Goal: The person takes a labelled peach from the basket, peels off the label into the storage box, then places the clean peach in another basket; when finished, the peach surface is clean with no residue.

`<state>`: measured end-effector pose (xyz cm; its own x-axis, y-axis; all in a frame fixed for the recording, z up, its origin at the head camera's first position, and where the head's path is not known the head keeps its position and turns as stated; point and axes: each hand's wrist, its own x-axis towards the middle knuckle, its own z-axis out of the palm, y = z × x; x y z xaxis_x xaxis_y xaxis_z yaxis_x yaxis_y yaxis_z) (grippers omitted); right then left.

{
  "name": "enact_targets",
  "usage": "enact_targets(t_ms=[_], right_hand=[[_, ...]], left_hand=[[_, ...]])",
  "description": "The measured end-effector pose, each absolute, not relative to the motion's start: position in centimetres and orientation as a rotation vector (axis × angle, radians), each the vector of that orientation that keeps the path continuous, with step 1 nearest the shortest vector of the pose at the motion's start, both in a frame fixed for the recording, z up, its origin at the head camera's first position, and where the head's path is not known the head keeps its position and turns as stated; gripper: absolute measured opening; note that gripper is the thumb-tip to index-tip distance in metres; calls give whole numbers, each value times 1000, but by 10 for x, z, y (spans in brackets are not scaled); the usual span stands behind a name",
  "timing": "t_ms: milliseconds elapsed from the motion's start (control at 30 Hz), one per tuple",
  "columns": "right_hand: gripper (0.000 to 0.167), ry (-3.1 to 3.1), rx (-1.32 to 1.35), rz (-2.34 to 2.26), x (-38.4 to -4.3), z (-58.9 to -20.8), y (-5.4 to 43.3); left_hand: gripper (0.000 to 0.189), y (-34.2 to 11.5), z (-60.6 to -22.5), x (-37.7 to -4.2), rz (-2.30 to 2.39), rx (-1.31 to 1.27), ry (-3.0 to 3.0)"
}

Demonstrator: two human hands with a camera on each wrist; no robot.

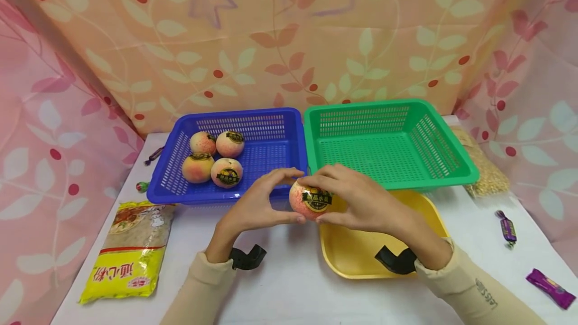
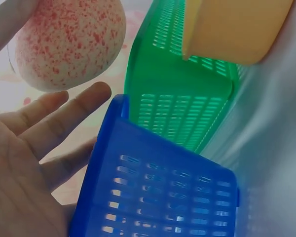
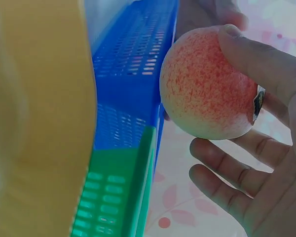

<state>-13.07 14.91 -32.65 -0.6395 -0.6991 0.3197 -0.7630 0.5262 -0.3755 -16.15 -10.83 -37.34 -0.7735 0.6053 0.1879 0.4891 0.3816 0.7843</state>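
A peach (image 1: pixel 301 204) with a black and gold label is in front of the two baskets, above the table. My right hand (image 1: pixel 363 199) grips it between thumb and fingers from the right. My left hand (image 1: pixel 255 202) curves loosely around its left side, with a gap between palm and fruit. In the left wrist view, the fingers of that hand spread below the peach (image 2: pixel 74 44); whether they touch it is unclear. The right thumb presses the peach (image 3: pixel 207 84) in the right wrist view. Several more labelled peaches (image 1: pixel 227 173) sit in the left of the blue basket (image 1: pixel 271 149).
A green basket (image 1: pixel 370 157) stands right of the blue one. In front of it, a yellow tray (image 1: pixel 352 255) lies partly under my right hand. A yellow food bag (image 1: pixel 131 252) is at left, a bag of grains (image 1: pixel 485 169) at right. Purple wrapped candies (image 1: pixel 550 288) lie near the right edge.
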Motion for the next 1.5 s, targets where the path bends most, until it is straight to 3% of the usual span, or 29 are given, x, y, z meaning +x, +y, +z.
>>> enact_targets(t_ms=[433,967,1167,1333,1500], right_hand=[[69,-2699,1365,763,-125,-338,135],[58,-2818,1564,570,-135,-369,102],[62,-2870,1601,509,-135,-378,97],[64,-2910,1585,459,-135,-381,96],[65,-2934,1580,462,-136,-381,97]], left_hand=[[87,-142,-365,-159,986,949,2616],[64,-161,-369,-154,1008,1110,2670],[55,-164,-364,-144,1071,1191,2682],[51,-172,-356,-135,1012,1111,2649],[58,-177,-361,-134,895,972,2484]])
